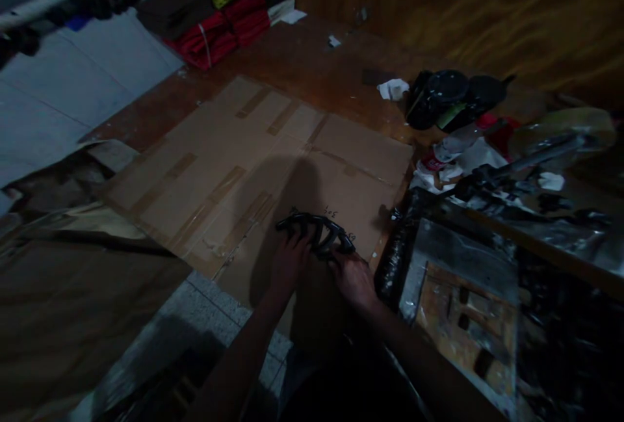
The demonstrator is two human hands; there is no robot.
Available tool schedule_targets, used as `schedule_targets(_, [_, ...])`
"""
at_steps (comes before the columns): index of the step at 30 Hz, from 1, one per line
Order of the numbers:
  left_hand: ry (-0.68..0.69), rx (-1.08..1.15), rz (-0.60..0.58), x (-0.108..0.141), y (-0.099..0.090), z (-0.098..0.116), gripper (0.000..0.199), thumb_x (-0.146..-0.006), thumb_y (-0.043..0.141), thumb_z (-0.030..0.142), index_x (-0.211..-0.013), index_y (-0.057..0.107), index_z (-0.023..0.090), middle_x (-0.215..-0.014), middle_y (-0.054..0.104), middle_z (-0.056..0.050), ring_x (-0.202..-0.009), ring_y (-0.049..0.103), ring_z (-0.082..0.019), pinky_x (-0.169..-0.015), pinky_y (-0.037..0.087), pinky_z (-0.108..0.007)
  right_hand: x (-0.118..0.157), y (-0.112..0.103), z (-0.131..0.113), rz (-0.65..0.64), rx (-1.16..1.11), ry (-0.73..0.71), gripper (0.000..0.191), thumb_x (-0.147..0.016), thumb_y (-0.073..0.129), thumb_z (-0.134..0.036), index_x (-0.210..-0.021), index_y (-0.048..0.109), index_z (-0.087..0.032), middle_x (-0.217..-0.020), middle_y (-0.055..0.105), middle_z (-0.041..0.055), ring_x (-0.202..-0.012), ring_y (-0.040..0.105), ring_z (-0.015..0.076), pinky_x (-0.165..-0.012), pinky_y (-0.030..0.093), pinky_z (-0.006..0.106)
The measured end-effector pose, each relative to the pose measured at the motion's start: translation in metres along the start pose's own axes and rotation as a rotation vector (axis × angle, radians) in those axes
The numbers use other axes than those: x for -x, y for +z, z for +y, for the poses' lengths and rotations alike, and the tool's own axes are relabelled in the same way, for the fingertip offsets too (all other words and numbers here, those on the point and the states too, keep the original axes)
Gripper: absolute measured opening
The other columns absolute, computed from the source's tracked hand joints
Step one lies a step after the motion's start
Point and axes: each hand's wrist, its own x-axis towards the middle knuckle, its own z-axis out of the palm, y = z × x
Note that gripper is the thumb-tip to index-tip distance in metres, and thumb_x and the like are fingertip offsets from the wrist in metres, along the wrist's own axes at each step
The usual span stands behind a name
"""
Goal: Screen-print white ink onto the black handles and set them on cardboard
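A black, curved openwork part (316, 227) with slanted ribs lies low over the cardboard sheet (273, 142); its exact kind is not clear in the dim light. My left hand (291, 259) grips its left side, fingers curled at the lower edge. At the right end, my right hand (354, 279) holds it with thumb and fingers closed. Dark handwriting (331, 212) shows on the cardboard just beyond the part. Shadows of my head and arms fall across the sheet.
Black wrapped bundles (446, 93) and a tape dispenser with a clear roll (565, 136) stand at the right. Nearer sits a wooden board with slots (468, 324). Folded red cloth stacks (234, 22) lie at the back left, beside white sheeting (82, 84).
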Motion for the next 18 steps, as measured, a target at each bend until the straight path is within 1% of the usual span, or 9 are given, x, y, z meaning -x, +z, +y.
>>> schedule_targets(4, [0.068,-0.014,0.027,-0.005,-0.006,-0.002,0.042,-0.100,0.037,0.033,-0.127,0.067,0.020,-0.134,0.064,-0.009,-0.125,0.054,-0.028,-0.108,0.041,-0.043,-0.002,0.001,-0.004,-0.011,-0.032,0.005,0.035,-0.096,0.049,-0.028,-0.125,0.066,-0.021,-0.120,0.070,0.0097,-0.117,0.060,0.0240,-0.097,0.045,0.032])
schedule_targets(7, [0.094,-0.009,0.016,-0.009,-0.011,-0.006,0.041,-0.099,0.039,0.034,-0.124,0.068,0.020,-0.131,0.066,-0.010,-0.123,0.056,-0.028,-0.109,0.041,-0.043,-0.004,0.002,-0.006,-0.005,-0.052,0.007,0.035,-0.095,0.049,-0.027,-0.125,0.066,-0.019,-0.123,0.069,0.0110,-0.118,0.060,0.0246,-0.098,0.044,0.032])
schedule_targets(10, [0.112,0.005,0.002,-0.008,-0.011,-0.009,0.043,-0.099,0.039,0.036,-0.129,0.065,0.019,-0.132,0.066,-0.011,-0.124,0.056,-0.026,-0.110,0.040,-0.041,-0.004,0.003,-0.006,-0.014,-0.061,-0.005,0.040,-0.094,0.049,-0.025,-0.131,0.062,-0.018,-0.126,0.068,0.0110,-0.117,0.060,0.0247,-0.100,0.044,0.033])
schedule_targets(12, [0.096,-0.022,0.033,-0.003,-0.007,-0.007,0.045,-0.099,0.040,0.038,-0.134,0.060,0.019,-0.141,0.059,-0.011,-0.133,0.050,-0.028,-0.113,0.038,-0.044,-0.003,0.003,-0.004,-0.013,-0.071,-0.019,0.044,-0.094,0.050,-0.025,-0.137,0.058,-0.018,-0.128,0.067,0.0108,-0.120,0.059,0.0247,-0.103,0.042,0.033])
schedule_targets(15, [0.078,-0.063,0.084,0.007,0.002,0.003,0.051,-0.095,0.046,0.044,-0.139,0.056,0.019,-0.154,0.044,-0.013,-0.144,0.034,-0.034,-0.115,0.034,-0.050,-0.001,0.004,-0.003,-0.014,-0.087,-0.028,0.046,-0.095,0.049,-0.025,-0.140,0.055,-0.015,-0.131,0.065,0.0124,-0.123,0.057,0.0248,-0.106,0.041,0.033])
schedule_targets(18, [0.073,-0.078,0.060,0.012,0.009,0.019,0.054,-0.091,0.055,0.045,-0.139,0.056,0.021,-0.157,0.039,-0.014,-0.146,0.029,-0.038,-0.114,0.033,-0.057,-0.001,0.006,-0.002,-0.027,-0.092,-0.031,0.047,-0.096,0.048,-0.025,-0.141,0.054,-0.014,-0.132,0.064,0.0132,-0.123,0.057,0.0243,-0.107,0.039,0.033])
